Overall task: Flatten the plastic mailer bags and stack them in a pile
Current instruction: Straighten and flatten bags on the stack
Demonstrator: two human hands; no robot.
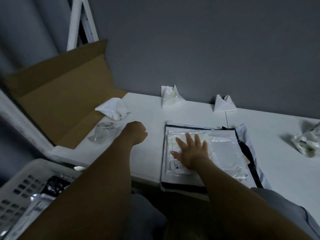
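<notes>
Several flattened mailer bags sit in one pile [223, 153] at the near edge of the table [277, 125], a little right of middle. Thin, light, soft film; probably slippery sheet on sheet and apt to spring back at the creases, so best pressed from the middle outward and lifted by an edge or corner. Glossy white and wrinkled on top, with a small printed label toward the front-left corner; black-edged bags beneath, one grey-white bag poking out on the right side.

Right hand [192, 153] spread wide, palm down on the pile's left half, gripping nothing. Left hand [136, 132] out over bare table left of the pile, fingers curled under, nothing visible in them.

Just beyond it, near the table's left edge, a crumpled clear bag [103, 135] with print and a crumpled white mailer [113, 109], neither flattened yet. Along the far edge, against the wall, a peaked white bag [171, 98] and, right of it, a second peaked bag [224, 104]. Toward the right edge, a crumpled printed bag [308, 143]. Off the left end, an open cardboard box [60, 101]; nearer, a white slatted basket [20, 187] with more bags inside.
</notes>
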